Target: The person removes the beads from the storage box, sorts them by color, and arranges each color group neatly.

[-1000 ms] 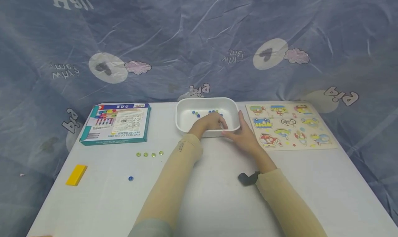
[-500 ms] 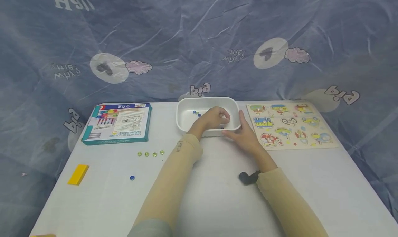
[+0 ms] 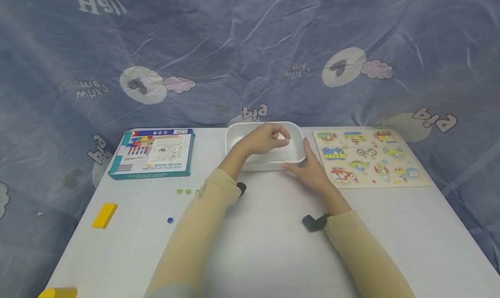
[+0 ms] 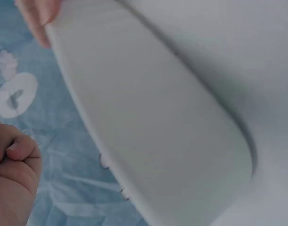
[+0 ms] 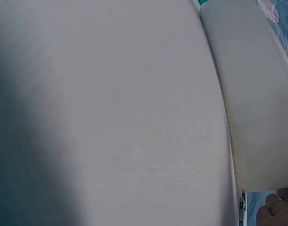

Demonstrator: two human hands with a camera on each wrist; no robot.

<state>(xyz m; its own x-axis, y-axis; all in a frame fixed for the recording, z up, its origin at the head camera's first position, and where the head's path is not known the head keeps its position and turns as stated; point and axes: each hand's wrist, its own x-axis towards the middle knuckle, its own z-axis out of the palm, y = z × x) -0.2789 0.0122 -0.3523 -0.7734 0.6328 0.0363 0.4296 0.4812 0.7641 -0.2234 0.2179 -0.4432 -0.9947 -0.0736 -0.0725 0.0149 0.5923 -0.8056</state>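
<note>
A white plastic tub (image 3: 265, 166) stands near the table's far edge. My left hand (image 3: 258, 140) is over it, thumb and forefinger meeting in a pinch around a small glass bead that the fingertips hide. The left wrist view has the same hand's curled fingers (image 4: 22, 149) beside the tub wall. With my right hand (image 3: 310, 170) I hold the tub's right front corner, thumb at the front and fingers along the side. Light green glass beads (image 3: 189, 191) lie in a row left of my left sleeve, and one blue glass bead (image 3: 170, 220) lies nearer me.
A boxed bead set (image 3: 152, 154) lies at the back left. At the back right is a wooden puzzle board (image 3: 367, 159) with vehicle pictures. One yellow block (image 3: 104, 215) sits at the left, another yellow piece (image 3: 58, 293) at the front left edge. A printed curtain (image 3: 218, 59) hangs behind.
My left hand has risen out of the tub with its fingertips pinched, and its forearm has shifted left, covering part of the green row. My right hand keeps its hold on the tub.
</note>
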